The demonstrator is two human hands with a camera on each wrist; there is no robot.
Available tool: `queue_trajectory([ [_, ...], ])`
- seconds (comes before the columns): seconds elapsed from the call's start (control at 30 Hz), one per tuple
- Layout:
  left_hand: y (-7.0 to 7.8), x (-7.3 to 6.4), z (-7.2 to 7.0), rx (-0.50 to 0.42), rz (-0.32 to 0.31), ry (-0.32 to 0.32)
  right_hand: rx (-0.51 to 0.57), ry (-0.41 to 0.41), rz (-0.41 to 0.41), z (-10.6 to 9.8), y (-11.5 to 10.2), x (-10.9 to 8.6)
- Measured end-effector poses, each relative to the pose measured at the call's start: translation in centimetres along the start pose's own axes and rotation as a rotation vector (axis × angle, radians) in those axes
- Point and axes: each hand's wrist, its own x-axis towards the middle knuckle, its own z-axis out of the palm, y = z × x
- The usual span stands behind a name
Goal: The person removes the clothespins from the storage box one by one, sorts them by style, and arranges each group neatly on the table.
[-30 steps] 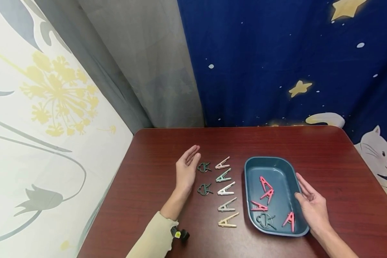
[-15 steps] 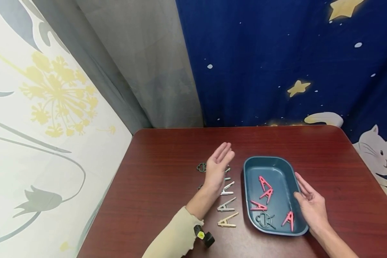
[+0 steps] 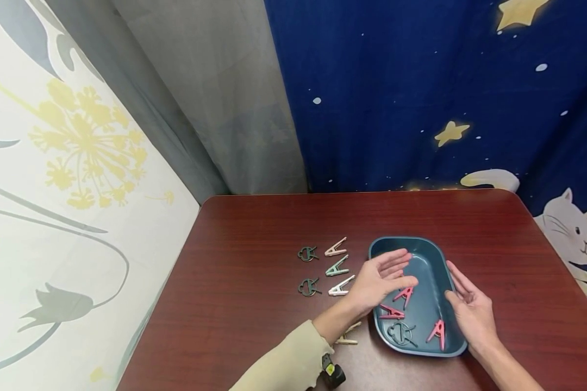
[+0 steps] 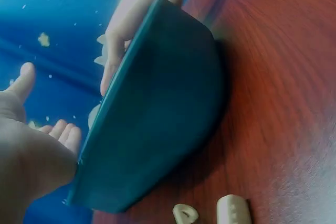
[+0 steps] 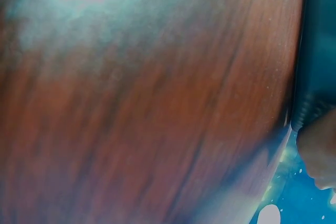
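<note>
My left hand is over the left part of a blue plastic tray, its fingers straight and thumb apart, holding nothing. My right hand grips the tray's right rim, thumb on the rim and fingers along the outside. Inside the tray lie pink clothes pegs and a dark green, bear-shaped clip. One pink peg is covered by my left hand. The left wrist view shows the left hand beside the tray's rim, with the right hand at the far side.
Left of the tray, a column of pegs lies on the wooden table: beige, mint, white and yellow. Two dark green clips lie further left. Curtains hang behind the table.
My left hand has swung right, across the pegs on the table to over the tray, its fingers staying straight. The right hand keeps its grip and the tray stays in place.
</note>
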Motion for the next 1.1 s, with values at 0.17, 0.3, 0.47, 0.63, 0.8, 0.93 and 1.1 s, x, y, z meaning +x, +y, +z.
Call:
queue_trajectory([
  [0.17,-0.3,0.1,0.9,0.161,-0.070,-0.150,0.007,-0.001,-0.012,0.0,0.1,0.0],
  [0.3,-0.3,0.3,1.4,0.314,-0.119,-0.249,-0.018,-0.001,-0.012,0.0,0.1,0.1],
  [0.47,-0.4,0.4,1.8,0.492,-0.173,-0.338,-0.071,0.009,-0.023,-0.1,0.2,0.1],
  [0.63,-0.5,0.5,2.0,0.651,-0.193,-0.422,-0.052,0.006,-0.050,-0.1,0.3,0.4],
  [0.8,-0.5,0.6,2.0,0.756,-0.215,-0.486,-0.035,0.005,-0.054,-0.1,0.4,0.4],
  [0.93,-0.5,0.7,2.3,0.973,-0.200,-0.523,-0.048,0.006,-0.050,0.0,0.4,0.4],
  [1.1,-0.5,0.6,2.7,1.223,-0.184,-0.535,-0.047,0.005,-0.046,-0.1,0.3,0.3],
])
